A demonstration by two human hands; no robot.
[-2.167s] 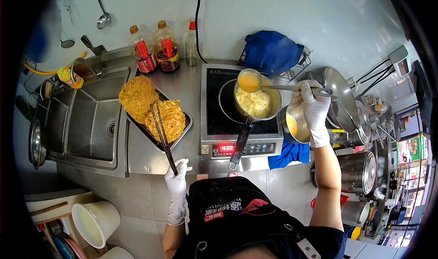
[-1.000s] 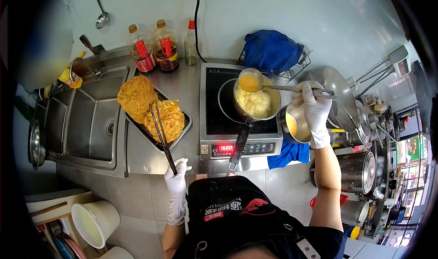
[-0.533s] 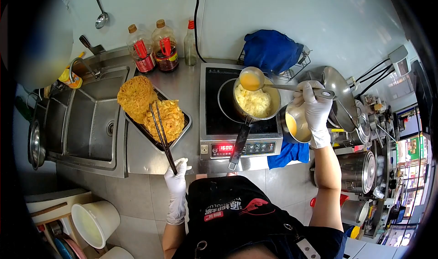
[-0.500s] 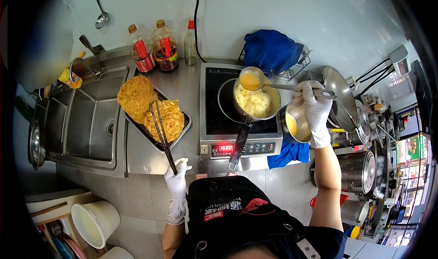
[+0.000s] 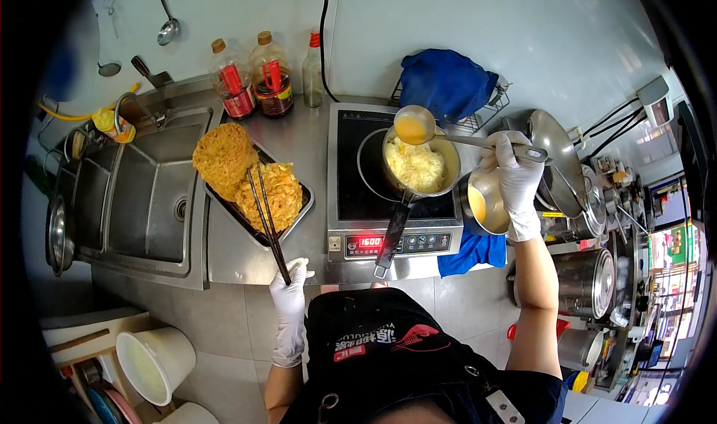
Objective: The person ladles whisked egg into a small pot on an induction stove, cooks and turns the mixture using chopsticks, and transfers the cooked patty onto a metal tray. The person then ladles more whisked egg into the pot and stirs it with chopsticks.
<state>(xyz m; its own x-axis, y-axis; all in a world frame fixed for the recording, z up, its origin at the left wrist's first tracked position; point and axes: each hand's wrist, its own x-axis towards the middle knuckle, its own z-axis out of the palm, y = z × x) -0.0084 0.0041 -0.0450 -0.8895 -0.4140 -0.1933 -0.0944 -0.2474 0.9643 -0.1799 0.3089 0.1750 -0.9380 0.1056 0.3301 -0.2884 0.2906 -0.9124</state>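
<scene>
Gloved in white, my right hand (image 5: 515,174) grips the handle of a ladle (image 5: 413,126) with yellow liquid, like beaten egg, in its bowl. The ladle hangs over the far rim of a pot (image 5: 452,152) in which a pale yellow, frothy egg mass (image 5: 415,168) cooks. Below my right wrist stands a metal bowl (image 5: 499,209) holding more yellow liquid. My left hand (image 5: 290,293), also gloved, is closed around long dark chopsticks (image 5: 270,233). Their tips touch the nearer of two golden fried egg cakes (image 5: 270,196) on a dark tray (image 5: 302,216).
The pot sits on an induction cooker (image 5: 351,189) reading 1600. Left of the tray is a steel sink (image 5: 149,200). Sauce bottles (image 5: 272,80) line the wall, and a blue cloth (image 5: 447,84) covers a wire rack. The pot's handle (image 5: 392,237) juts over the counter's front edge.
The ladle's bowl has tipped slightly and its liquid looks a little lower. Both hands, the chopsticks and the egg cakes stay practically where they were.
</scene>
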